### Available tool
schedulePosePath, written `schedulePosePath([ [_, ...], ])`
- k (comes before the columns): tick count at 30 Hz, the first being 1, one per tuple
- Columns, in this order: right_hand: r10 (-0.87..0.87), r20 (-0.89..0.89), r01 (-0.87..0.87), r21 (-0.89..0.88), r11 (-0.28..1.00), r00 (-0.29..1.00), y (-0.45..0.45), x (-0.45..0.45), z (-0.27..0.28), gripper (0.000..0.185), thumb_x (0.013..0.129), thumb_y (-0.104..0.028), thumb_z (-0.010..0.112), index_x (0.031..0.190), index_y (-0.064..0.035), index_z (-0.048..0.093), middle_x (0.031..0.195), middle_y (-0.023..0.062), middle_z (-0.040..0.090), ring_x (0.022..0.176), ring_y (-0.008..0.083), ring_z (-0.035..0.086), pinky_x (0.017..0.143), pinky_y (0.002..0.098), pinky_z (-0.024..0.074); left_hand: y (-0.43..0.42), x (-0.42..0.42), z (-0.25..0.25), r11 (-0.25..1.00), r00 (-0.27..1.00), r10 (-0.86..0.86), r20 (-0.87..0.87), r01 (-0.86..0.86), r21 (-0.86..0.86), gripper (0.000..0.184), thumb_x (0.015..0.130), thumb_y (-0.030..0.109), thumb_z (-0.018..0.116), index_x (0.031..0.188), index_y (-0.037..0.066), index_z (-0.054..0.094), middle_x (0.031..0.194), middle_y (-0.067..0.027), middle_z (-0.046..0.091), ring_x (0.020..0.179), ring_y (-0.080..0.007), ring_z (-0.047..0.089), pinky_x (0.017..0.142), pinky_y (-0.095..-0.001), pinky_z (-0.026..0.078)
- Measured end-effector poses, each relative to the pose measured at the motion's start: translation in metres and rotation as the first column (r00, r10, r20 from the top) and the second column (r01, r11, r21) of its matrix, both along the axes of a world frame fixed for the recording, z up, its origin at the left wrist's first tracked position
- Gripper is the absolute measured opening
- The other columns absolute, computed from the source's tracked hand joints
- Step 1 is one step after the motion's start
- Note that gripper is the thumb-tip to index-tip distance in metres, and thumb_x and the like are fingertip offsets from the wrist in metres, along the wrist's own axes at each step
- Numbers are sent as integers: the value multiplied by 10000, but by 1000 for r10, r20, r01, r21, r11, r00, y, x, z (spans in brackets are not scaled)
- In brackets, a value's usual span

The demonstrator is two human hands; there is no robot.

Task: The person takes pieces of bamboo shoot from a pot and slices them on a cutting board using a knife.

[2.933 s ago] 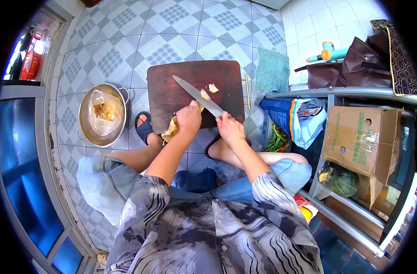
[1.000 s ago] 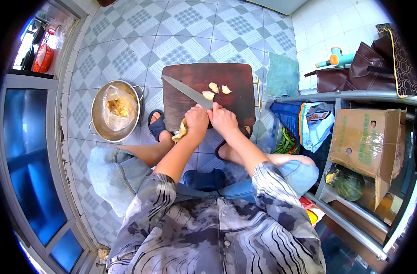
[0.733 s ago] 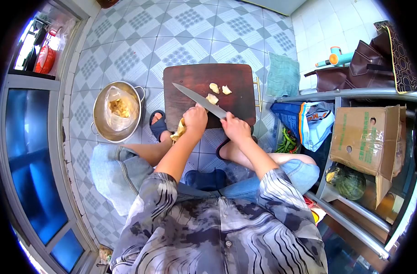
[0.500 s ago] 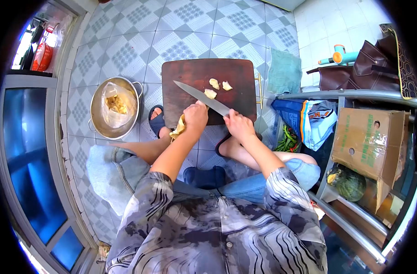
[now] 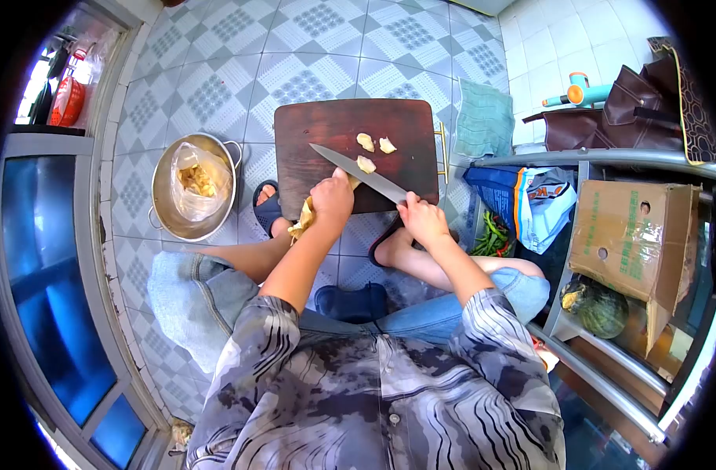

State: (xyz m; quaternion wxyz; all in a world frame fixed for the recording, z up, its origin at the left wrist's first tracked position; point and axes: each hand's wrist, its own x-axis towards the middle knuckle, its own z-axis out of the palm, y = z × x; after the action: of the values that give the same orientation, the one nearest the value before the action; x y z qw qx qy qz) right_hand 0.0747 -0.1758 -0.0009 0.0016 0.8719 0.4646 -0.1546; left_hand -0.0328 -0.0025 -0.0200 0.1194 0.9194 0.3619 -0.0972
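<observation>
1. The right grip [image 5: 423,220] is wrapped closely round the kitchen knife [image 5: 383,186] by its handle, presumably for control.
2. The left grip [image 5: 332,197] curls over a tan-skinned piece [image 5: 301,222] at the wooden surface's [image 5: 315,121] near edge, seemingly steadying it.

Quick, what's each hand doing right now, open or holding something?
Left hand: closed around a yellowish-tan piece.
Right hand: closed, holding the knife at its handle end.
</observation>
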Motion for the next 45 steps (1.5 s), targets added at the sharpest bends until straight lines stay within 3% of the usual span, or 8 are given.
schedulePosePath([
  [3, -6, -22, 4, -75, 997, 1000, 4, -1, -1, 361, 901, -362, 503, 955, -6, 466, 696, 168, 634, 620, 306, 662, 528, 401, 544, -2, 0, -1, 1000, 999, -27, -43, 27, 2, 52, 845, 138, 493, 839, 88, 507, 727, -121, 665, 694, -235, 687, 583, -344, 549],
  [9, 94, 84, -109, 193, 975, 992, 77, -7, -19, 347, 902, -353, 500, 968, -14, 464, 683, 175, 632, 585, 295, 657, 499, 406, 539, -3, 2, 0, 997, 996, -79, -51, 80, 3, 64, 845, 155, 509, 847, 92, 518, 711, -107, 664, 706, -227, 689, 584, -344, 549],
  [17, 13, 83, -14, 8, 1000, 996, 15, 3, -11, 388, 905, -396, 492, 968, -14, 468, 717, 158, 630, 602, 301, 657, 512, 402, 544, 1, -1, -6, 998, 999, -52, -10, 52, 22, 82, 862, 187, 480, 836, 117, 514, 712, -90, 669, 658, -226, 686, 529, -358, 534],
  [20, 22, 21, -22, -39, 999, 1000, -15, 12, 1, 390, 907, -396, 488, 970, -12, 464, 714, 157, 629, 604, 300, 657, 517, 406, 543, 1, 0, 5, 992, 1000, 16, 6, -16, -125, 77, 842, 114, 489, 896, 62, 505, 767, -158, 670, 724, -311, 678, 639, -411, 541],
  [24, -2, -25, 2, -5, 1000, 1000, 7, 5, -8, 365, 910, -369, 480, 963, -8, 457, 699, 175, 625, 622, 360, 640, 546, 461, 528, -2, 1, 0, 998, 1000, -16, -26, 14, -63, 63, 846, 132, 500, 875, 75, 503, 763, -149, 670, 728, -293, 683, 626, -392, 546],
  [32, 145, 97, -156, 109, 982, 985, 91, -2, -19, 441, 913, -424, 462, 961, 13, 495, 732, 155, 643, 616, 271, 666, 508, 381, 545, -1, 5, 0, 997, 994, -35, -100, 28, -78, 124, 833, 157, 531, 912, 65, 505, 765, -142, 676, 718, -274, 689, 615, -387, 552],
  [42, 16, 37, -11, -114, 993, 999, -15, 19, 8, 405, 916, -396, 467, 1001, -1, 470, 774, 186, 645, 659, 316, 666, 558, 420, 543, 3, 1, 2, 995, 999, 2, -44, -7, -102, 130, 823, 127, 537, 921, 62, 481, 786, -151, 678, 729, -282, 689, 617, -396, 549],
  [45, 7, 21, -7, -10, 1000, 1000, 15, 7, -6, 406, 915, -393, 470, 985, 7, 476, 739, 180, 643, 639, 310, 665, 542, 415, 544, 0, 1, -1, 998, 998, -5, -66, 1, -61, 118, 827, 128, 534, 914, 66, 484, 769, -143, 677, 714, -282, 689, 604, -402, 548],
])
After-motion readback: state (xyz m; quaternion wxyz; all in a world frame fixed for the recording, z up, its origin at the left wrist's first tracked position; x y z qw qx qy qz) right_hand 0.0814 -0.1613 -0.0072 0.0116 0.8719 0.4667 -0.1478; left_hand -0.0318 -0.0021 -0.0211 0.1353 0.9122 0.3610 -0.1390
